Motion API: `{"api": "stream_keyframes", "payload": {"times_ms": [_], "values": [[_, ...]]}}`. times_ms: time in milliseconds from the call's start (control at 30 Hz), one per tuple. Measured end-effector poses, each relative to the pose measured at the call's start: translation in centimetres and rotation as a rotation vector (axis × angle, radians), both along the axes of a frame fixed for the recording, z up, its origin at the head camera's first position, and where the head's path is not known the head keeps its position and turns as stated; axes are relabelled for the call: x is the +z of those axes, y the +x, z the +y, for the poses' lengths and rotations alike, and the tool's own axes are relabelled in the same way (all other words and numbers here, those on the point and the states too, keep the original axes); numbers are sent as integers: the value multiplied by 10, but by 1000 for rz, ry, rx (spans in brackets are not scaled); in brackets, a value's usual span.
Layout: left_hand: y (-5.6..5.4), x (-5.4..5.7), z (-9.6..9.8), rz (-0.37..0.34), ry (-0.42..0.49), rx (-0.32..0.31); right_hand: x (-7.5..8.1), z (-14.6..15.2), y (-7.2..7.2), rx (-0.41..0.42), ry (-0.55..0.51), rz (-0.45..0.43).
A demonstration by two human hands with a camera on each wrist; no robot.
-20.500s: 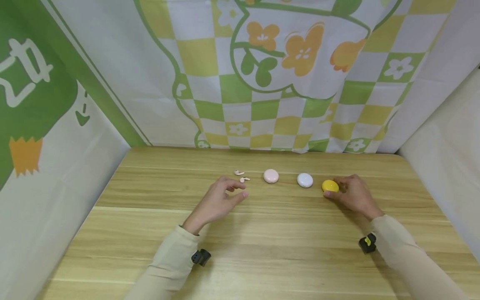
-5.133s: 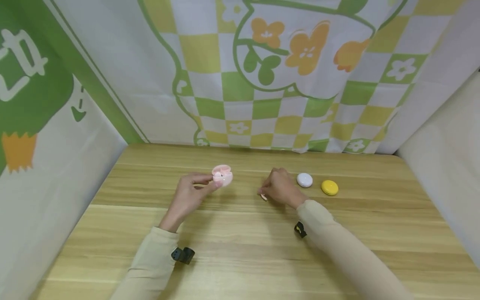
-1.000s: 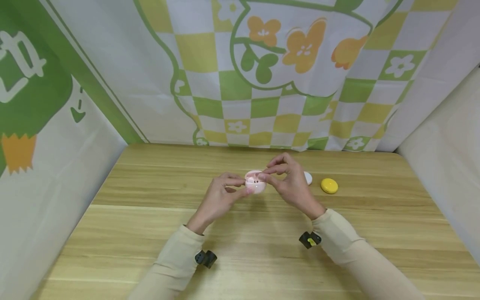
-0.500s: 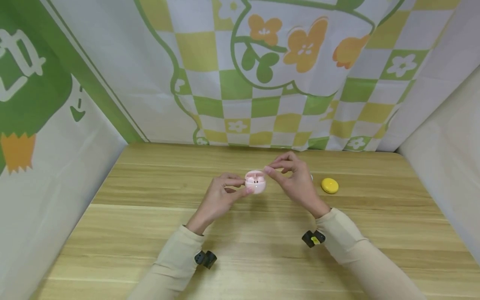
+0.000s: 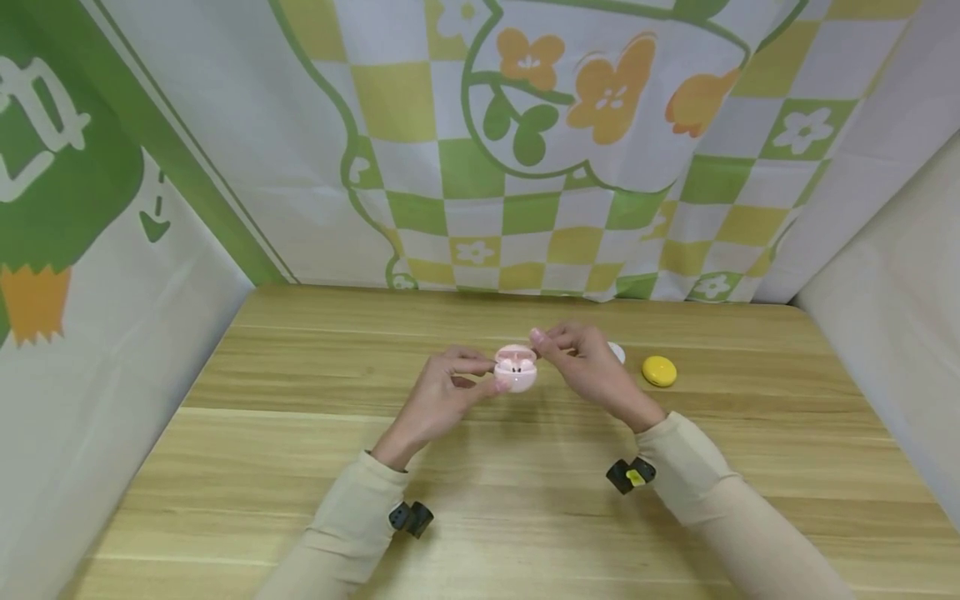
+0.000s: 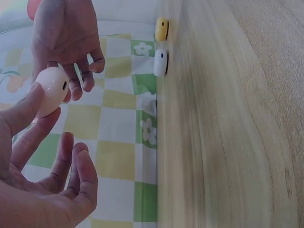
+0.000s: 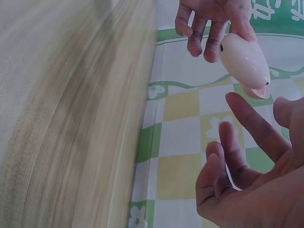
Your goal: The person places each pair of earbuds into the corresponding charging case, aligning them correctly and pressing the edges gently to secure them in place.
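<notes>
Between thumb and fingers, my left hand (image 5: 438, 392) pinches a pink earbud case (image 5: 516, 381) raised above the table. Its lid (image 5: 516, 352) stands up at the back, and pink earbuds (image 5: 507, 365) sit inside. In the left wrist view the shiny rounded base of the earbud case (image 6: 53, 91) faces me, with a dark port on it. My right hand (image 5: 596, 373) hovers just right of the case. In the right wrist view a gap separates its loosely bent fingers (image 7: 251, 118) from the case, and they hold nothing.
A white round case (image 5: 617, 352), partly behind my right hand, lies on the wooden table (image 5: 300, 483). To its right is a yellow round case (image 5: 660, 372). A checked cloth (image 5: 472, 192) hangs along the table's back edge.
The earbuds, on the table at first, are now in the pink case, which my left hand has lifted. Over the last second my right hand has drawn back from the case.
</notes>
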State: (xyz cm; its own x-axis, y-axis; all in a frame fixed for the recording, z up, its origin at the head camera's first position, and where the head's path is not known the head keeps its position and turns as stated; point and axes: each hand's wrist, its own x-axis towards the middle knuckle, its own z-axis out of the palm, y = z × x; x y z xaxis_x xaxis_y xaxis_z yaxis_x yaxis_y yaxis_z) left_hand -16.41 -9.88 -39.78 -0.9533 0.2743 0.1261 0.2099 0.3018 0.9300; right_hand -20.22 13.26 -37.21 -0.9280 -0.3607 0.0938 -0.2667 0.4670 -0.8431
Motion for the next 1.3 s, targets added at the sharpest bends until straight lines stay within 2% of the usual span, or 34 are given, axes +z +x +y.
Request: {"api": "stream_keyframes", "payload": {"times_ms": [267, 533, 800, 1000, 1100, 1300], "values": [[1, 1, 0, 17, -18, -40, 3, 0, 1, 41, 10, -60], [2, 1, 1, -2, -11, -38, 2, 2, 4, 63, -8, -10], [1, 2, 3, -36, 9, -6, -2, 0, 6, 77, -37, 140], [1, 2, 4, -73, 33, 16, -5, 0, 9, 74, -2, 237], [0, 1, 4, -81, 44, 28, -7, 1, 9, 99, 28, 333], [0, 2, 5, -95, 60, 40, -16, 2, 10, 171, 105, 591]]}}
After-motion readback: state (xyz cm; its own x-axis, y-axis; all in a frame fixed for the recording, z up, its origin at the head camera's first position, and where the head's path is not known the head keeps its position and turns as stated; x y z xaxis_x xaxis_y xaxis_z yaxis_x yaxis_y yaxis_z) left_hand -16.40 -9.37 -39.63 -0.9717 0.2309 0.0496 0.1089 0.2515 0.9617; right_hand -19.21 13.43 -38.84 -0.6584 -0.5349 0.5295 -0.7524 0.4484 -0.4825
